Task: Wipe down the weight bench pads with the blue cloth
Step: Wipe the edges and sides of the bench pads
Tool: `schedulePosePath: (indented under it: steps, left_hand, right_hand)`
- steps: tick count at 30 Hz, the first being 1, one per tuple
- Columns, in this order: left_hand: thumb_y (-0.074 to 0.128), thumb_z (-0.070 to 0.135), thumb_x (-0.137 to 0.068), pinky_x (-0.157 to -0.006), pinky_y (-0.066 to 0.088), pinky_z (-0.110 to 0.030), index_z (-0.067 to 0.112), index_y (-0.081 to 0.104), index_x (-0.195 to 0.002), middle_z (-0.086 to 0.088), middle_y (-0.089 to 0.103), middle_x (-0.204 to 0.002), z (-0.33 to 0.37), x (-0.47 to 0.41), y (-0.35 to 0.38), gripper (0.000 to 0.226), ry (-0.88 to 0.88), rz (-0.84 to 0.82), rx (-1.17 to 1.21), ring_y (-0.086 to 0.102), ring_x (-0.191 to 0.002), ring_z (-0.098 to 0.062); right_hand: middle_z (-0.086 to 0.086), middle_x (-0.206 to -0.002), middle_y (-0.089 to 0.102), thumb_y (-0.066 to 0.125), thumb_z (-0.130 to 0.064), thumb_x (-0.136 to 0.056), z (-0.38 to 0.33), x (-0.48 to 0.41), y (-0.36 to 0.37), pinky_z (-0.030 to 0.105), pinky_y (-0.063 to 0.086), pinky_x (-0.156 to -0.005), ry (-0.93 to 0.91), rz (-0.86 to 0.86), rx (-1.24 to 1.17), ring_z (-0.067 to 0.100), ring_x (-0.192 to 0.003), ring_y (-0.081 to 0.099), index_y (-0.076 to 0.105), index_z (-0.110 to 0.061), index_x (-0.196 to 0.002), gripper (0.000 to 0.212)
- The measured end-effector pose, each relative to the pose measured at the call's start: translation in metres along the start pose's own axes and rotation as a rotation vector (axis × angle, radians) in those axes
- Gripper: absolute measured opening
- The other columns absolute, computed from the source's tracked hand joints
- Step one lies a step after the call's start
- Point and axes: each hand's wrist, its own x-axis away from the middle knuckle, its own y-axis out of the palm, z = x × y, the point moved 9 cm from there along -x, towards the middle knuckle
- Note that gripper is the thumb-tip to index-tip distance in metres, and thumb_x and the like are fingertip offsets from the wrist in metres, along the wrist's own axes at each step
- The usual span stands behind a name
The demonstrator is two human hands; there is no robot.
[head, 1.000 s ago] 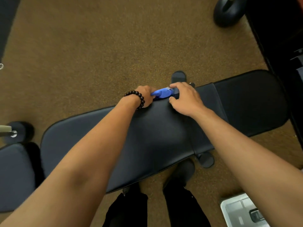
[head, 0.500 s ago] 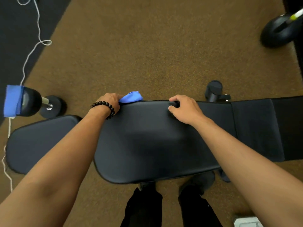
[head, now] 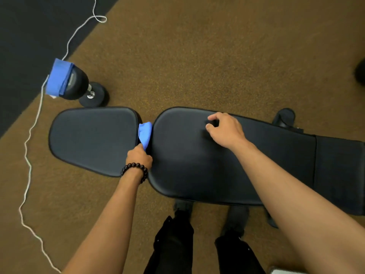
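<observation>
Blue cloth [head: 145,134] sits bunched in the gap btwn seat pad [head: 92,138] & back pad [head: 227,165], your left hand [head: 139,157] pinched shut on it. Right hand [head: 225,129] rests half-curled on the back pad, holding nothing. You're prob doing the gap edges; next, drag the cloth out onto a pad face.
</observation>
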Motion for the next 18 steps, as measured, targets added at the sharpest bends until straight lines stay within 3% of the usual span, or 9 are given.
schedulePosePath:
  steps: [4, 9, 13, 14, 16, 18]
  left_hand:
    - [0.054, 0.002, -0.089, -0.098, 0.05, -0.044, -0.004, 0.059, -0.125, -0.031, 0.061, -0.128, -0.047, 0.045, 0.035, 0.037, -0.175, 0.015, 0.13, 0.06, -0.118, -0.045]
    - [0.054, 0.004, -0.095, -0.106, 0.043, -0.042, -0.013, 0.055, -0.134, -0.032, 0.056, -0.141, -0.077, 0.108, 0.117, 0.042, -0.456, -0.049, 0.405, 0.053, -0.132, -0.043]
    - [0.045, 0.008, -0.102, -0.098, 0.046, -0.034, -0.008, 0.058, -0.126, -0.026, 0.058, -0.139, -0.012, 0.174, 0.209, 0.032, -0.524, -0.184, 0.65, 0.058, -0.125, -0.036]
    - [0.045, 0.002, -0.101, -0.093, 0.045, -0.031, -0.007, 0.056, -0.125, -0.026, 0.058, -0.138, 0.02, 0.194, 0.231, 0.028, -0.542, -0.208, 0.814, 0.059, -0.118, -0.033]
    - [0.041, -0.016, -0.092, -0.092, 0.046, -0.027, -0.006, 0.046, -0.138, -0.021, 0.057, -0.134, 0.073, 0.219, 0.266, 0.047, -0.571, -0.112, 1.218, 0.058, -0.109, -0.028]
    - [0.045, -0.014, -0.088, -0.099, 0.054, -0.044, -0.006, 0.044, -0.141, -0.024, 0.06, -0.131, 0.105, 0.234, 0.301, 0.054, -0.645, -0.095, 1.27, 0.065, -0.108, -0.04]
  right_hand:
    - [-0.006, -0.137, 0.058, 0.063, -0.037, -0.095, -0.003, 0.008, 0.002, 0.036, 0.042, -0.105, -0.039, -0.012, 0.04, 0.019, -0.13, 0.052, 0.064, -0.03, -0.129, 0.035]
    - [-0.006, -0.135, 0.058, 0.061, -0.037, -0.096, 0.011, 0.022, -0.005, 0.035, 0.041, -0.104, -0.09, -0.028, 0.078, 0.019, -0.13, 0.052, 0.064, -0.029, -0.13, 0.035]
    - [-0.005, -0.135, 0.058, 0.061, -0.037, -0.096, 0.034, 0.035, -0.014, 0.035, 0.041, -0.104, -0.127, -0.05, 0.1, 0.019, -0.129, 0.052, 0.063, -0.029, -0.13, 0.035]
    - [-0.005, -0.134, 0.058, 0.061, -0.037, -0.096, 0.042, 0.038, -0.019, 0.035, 0.041, -0.104, -0.132, -0.05, 0.106, 0.019, -0.129, 0.052, 0.064, -0.029, -0.13, 0.035]
    - [-0.005, -0.134, 0.058, 0.061, -0.037, -0.096, 0.059, 0.042, -0.028, 0.036, 0.042, -0.104, -0.14, -0.045, 0.118, 0.02, -0.129, 0.051, 0.064, -0.029, -0.129, 0.035]
    - [-0.005, -0.134, 0.058, 0.061, -0.037, -0.096, 0.078, 0.044, -0.038, 0.036, 0.042, -0.105, -0.151, -0.039, 0.128, 0.02, -0.13, 0.051, 0.064, -0.029, -0.129, 0.034]
